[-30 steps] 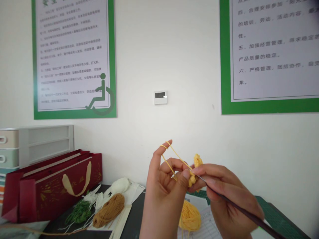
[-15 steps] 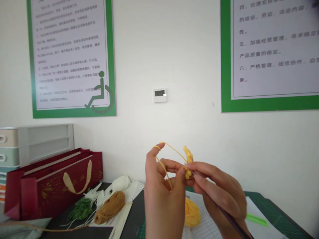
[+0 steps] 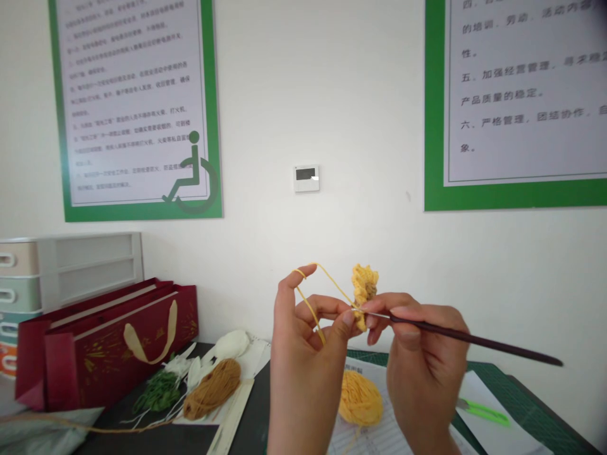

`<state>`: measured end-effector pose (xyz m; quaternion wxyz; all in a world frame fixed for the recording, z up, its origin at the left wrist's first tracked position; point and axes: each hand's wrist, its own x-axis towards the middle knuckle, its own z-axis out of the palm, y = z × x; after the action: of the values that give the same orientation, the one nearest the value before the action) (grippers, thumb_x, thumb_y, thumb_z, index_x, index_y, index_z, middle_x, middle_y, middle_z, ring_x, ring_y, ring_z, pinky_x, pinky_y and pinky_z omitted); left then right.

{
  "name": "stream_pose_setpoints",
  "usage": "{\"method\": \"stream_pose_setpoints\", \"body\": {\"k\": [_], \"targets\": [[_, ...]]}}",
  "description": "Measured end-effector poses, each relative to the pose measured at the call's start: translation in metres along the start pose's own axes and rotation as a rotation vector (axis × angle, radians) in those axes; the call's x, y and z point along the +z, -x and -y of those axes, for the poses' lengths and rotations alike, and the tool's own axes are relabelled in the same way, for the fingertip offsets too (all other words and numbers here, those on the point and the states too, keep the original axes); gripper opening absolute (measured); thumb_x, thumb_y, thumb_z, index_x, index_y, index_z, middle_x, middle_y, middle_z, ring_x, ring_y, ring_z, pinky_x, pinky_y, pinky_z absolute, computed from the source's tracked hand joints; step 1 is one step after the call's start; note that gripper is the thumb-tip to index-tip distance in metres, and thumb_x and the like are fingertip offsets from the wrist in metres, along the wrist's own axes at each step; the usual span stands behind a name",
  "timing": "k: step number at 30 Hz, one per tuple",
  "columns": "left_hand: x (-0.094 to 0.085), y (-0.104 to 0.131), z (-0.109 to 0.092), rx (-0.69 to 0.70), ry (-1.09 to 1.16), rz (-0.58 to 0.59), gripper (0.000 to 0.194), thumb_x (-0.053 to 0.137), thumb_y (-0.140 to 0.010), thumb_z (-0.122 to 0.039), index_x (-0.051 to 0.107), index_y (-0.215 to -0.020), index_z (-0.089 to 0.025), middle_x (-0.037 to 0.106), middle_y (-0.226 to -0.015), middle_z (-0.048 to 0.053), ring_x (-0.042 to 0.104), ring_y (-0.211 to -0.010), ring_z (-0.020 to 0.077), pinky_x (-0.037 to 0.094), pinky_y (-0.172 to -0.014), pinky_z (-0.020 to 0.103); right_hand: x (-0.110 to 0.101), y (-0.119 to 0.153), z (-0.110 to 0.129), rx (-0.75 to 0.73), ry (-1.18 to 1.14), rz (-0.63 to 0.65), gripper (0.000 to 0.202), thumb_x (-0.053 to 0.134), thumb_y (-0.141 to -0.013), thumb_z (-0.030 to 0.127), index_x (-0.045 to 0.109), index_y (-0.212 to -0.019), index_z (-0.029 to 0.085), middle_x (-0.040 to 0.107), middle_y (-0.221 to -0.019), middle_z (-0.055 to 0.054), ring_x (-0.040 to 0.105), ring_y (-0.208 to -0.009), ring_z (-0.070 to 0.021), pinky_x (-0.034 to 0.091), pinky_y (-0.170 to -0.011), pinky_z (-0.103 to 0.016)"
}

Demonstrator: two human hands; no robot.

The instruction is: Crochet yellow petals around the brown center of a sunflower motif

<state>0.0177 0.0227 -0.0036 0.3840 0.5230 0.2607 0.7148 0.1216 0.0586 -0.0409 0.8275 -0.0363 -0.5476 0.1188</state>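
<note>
My left hand [image 3: 308, 347] pinches the lower edge of a small yellow crocheted piece [image 3: 365, 284] between thumb and fingers. Its raised index finger carries a loop of yellow yarn [image 3: 334, 285] that runs down to the piece. A crochet hook with a dark handle [image 3: 493, 345] lies in my right hand [image 3: 427, 354], gripped by thumb and fingers. The hook's thin metal tip meets the piece beside my left thumb. Below and between the hands, a yellow yarn ball [image 3: 361, 398] rests on a printed sheet.
At the left are brown yarn [image 3: 212, 388], green yarn [image 3: 156, 392], white yarn [image 3: 232, 345], a red gift bag [image 3: 118, 354] and a drawer unit [image 3: 90, 262]. A green cutter [image 3: 486, 412] lies on paper at right, over a green mat [image 3: 535, 404].
My right hand has turned, and the hook has swung from a steep slant to nearly level. The crocheted piece now shows more of its ruffled face. The view has shifted slightly.
</note>
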Motion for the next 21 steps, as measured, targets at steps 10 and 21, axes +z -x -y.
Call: {"method": "stream_pose_setpoints", "body": {"k": [10, 21], "targets": [[0.007, 0.001, -0.005, 0.054, 0.114, -0.034, 0.062, 0.082, -0.078, -0.011, 0.052, -0.131, -0.021, 0.074, -0.071, -0.002, 0.071, -0.067, 0.0171, 0.062, -0.071, 0.031, 0.001, -0.009, 0.009, 0.277, -0.1, -0.09, 0.005, 0.055, -0.102, 0.029, 0.055, -0.097, 0.027, 0.074, -0.085, 0.001, 0.062, -0.05, -0.0093, 0.049, -0.046, -0.021], [0.007, 0.001, -0.006, 0.05, 0.122, -0.033, 0.081, 0.08, -0.079, -0.007, 0.042, -0.148, -0.025, 0.074, -0.07, -0.003, 0.069, -0.068, 0.0163, 0.064, -0.071, 0.032, -0.002, -0.012, 0.016, 0.312, -0.121, -0.077, 0.007, 0.054, -0.103, 0.027, 0.057, -0.097, 0.026, 0.074, -0.085, 0.002, 0.059, -0.046, -0.0066, 0.047, -0.044, -0.018]]}}
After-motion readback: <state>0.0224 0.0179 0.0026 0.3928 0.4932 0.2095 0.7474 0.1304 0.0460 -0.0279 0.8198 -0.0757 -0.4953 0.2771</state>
